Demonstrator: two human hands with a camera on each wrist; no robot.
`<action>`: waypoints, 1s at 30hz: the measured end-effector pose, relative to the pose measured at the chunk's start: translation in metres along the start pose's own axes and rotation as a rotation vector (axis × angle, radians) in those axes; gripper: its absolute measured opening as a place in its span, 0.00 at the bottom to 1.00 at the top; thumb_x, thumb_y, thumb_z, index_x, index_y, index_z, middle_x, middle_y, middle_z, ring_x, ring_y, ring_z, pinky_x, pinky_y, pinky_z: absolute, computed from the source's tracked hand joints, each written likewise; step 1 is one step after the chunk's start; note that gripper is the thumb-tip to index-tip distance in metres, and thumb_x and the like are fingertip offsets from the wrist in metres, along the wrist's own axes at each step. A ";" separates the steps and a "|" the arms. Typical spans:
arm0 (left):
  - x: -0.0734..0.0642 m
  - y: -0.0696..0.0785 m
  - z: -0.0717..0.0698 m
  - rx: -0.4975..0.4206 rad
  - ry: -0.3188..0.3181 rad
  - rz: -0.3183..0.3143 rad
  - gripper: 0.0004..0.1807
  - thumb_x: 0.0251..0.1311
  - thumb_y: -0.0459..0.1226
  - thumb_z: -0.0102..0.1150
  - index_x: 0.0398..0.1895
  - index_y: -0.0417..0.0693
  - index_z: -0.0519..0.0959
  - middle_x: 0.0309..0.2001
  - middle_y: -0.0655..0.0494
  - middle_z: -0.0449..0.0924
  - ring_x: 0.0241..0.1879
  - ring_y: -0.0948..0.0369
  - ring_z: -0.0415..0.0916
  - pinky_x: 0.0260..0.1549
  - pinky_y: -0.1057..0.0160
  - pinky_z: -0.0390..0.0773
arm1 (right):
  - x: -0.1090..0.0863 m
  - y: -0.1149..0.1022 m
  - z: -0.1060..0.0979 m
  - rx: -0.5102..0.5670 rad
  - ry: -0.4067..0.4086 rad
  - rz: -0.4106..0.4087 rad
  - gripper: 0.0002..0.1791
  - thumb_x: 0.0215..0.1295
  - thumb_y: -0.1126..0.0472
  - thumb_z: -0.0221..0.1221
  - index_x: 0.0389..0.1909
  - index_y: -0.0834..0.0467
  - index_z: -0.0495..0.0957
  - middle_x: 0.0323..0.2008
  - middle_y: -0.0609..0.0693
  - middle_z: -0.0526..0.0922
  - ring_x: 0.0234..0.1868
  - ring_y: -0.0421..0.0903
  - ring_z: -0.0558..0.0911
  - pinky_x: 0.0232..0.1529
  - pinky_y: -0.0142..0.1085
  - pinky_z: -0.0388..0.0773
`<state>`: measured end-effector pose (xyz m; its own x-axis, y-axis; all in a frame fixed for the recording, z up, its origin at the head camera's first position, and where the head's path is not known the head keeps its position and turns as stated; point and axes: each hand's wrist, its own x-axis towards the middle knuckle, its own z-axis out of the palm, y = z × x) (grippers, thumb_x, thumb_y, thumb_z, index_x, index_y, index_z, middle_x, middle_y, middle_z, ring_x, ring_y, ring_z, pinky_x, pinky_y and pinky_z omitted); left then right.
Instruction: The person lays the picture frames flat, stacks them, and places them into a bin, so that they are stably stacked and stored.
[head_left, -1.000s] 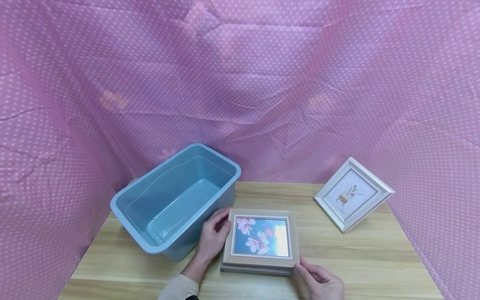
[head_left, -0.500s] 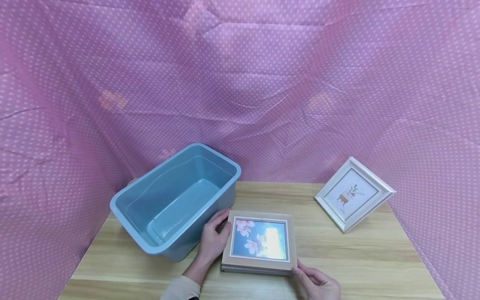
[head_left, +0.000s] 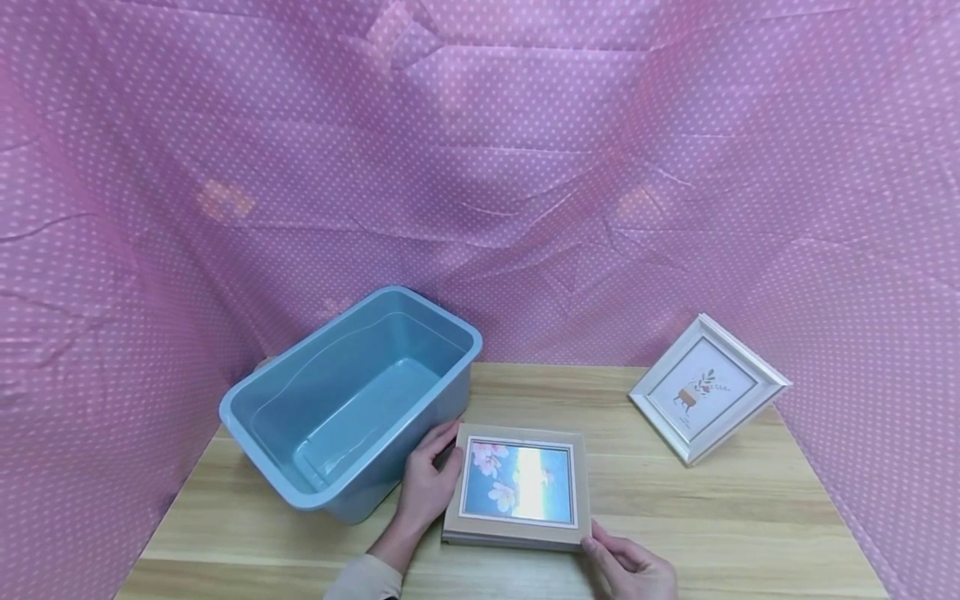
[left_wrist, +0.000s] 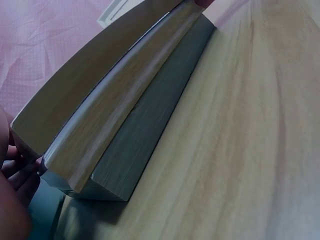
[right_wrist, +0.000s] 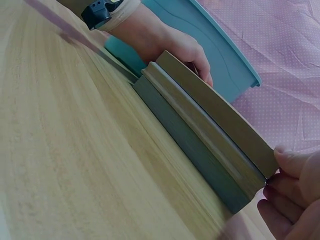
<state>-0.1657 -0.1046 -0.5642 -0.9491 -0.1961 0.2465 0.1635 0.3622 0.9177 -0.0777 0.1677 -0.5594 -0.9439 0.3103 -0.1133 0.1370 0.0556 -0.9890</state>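
Observation:
A beige picture frame (head_left: 520, 533) with a blossom picture lies face up on top of a small stack near the table's front. Under it, a brownish frame (left_wrist: 120, 100) and a dark grey frame (left_wrist: 155, 120) show as layers in the left wrist view. My left hand (head_left: 429, 482) holds the stack's left side, fingers along the edge and thumb near the top frame. At the front right corner, my right hand (head_left: 632, 567) pinches the beige frame between thumb and fingers. The edges of the layers lie nearly in line.
A deep blue-grey plastic tub (head_left: 442, 400) stands left of the stack, close to my left hand. A white picture frame (head_left: 738, 350) with a plant print leans upright at the back right. Pink dotted cloth (head_left: 525, 183) hangs behind the wooden table (head_left: 720, 517).
The beige frame's right side has shifted slightly left and settled more squarely over the stack. My right hand has moved a little left with it; the left hand has hardly moved.

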 end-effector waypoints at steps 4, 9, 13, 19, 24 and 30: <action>0.000 -0.002 0.001 0.005 0.004 -0.002 0.24 0.71 0.27 0.59 0.70 0.32 0.78 0.71 0.39 0.79 0.72 0.43 0.76 0.72 0.41 0.74 | 0.001 0.000 0.001 -0.040 0.011 -0.010 0.12 0.57 0.75 0.74 0.43 0.73 0.89 0.35 0.52 0.94 0.41 0.41 0.94 0.40 0.25 0.88; -0.001 -0.003 0.002 0.016 0.008 -0.001 0.24 0.71 0.27 0.60 0.70 0.33 0.78 0.71 0.39 0.79 0.72 0.42 0.76 0.73 0.43 0.74 | 0.001 0.000 0.001 -0.070 0.020 -0.019 0.13 0.57 0.73 0.76 0.43 0.71 0.90 0.35 0.51 0.94 0.40 0.35 0.92 0.40 0.24 0.87; -0.002 -0.003 0.001 0.031 0.014 -0.010 0.24 0.71 0.27 0.61 0.69 0.33 0.78 0.71 0.40 0.80 0.73 0.43 0.76 0.74 0.43 0.73 | 0.001 -0.001 0.000 -0.098 0.012 -0.006 0.14 0.59 0.68 0.78 0.44 0.68 0.90 0.39 0.54 0.94 0.40 0.27 0.89 0.41 0.21 0.86; -0.002 -0.002 0.001 0.052 0.008 -0.013 0.24 0.72 0.28 0.61 0.69 0.33 0.79 0.72 0.39 0.79 0.74 0.41 0.75 0.74 0.42 0.73 | 0.002 -0.004 0.000 -0.138 0.010 -0.016 0.13 0.58 0.67 0.78 0.43 0.65 0.91 0.45 0.58 0.92 0.43 0.28 0.89 0.43 0.20 0.86; -0.002 -0.003 0.000 0.055 0.009 0.000 0.24 0.71 0.28 0.62 0.69 0.36 0.79 0.71 0.40 0.79 0.73 0.41 0.75 0.73 0.41 0.75 | 0.003 -0.006 -0.004 -0.199 -0.030 -0.002 0.14 0.61 0.65 0.77 0.47 0.64 0.91 0.48 0.60 0.93 0.42 0.27 0.88 0.43 0.21 0.86; -0.005 -0.003 -0.002 0.017 0.027 0.053 0.26 0.69 0.28 0.64 0.70 0.43 0.81 0.72 0.44 0.80 0.74 0.44 0.75 0.73 0.40 0.74 | 0.006 -0.006 -0.009 -0.157 -0.084 -0.048 0.13 0.67 0.66 0.72 0.50 0.68 0.89 0.49 0.63 0.92 0.41 0.28 0.88 0.43 0.26 0.89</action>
<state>-0.1612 -0.1065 -0.5679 -0.9316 -0.2003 0.3034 0.2089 0.3883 0.8976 -0.0819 0.1780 -0.5530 -0.9714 0.2237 -0.0799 0.1297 0.2176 -0.9674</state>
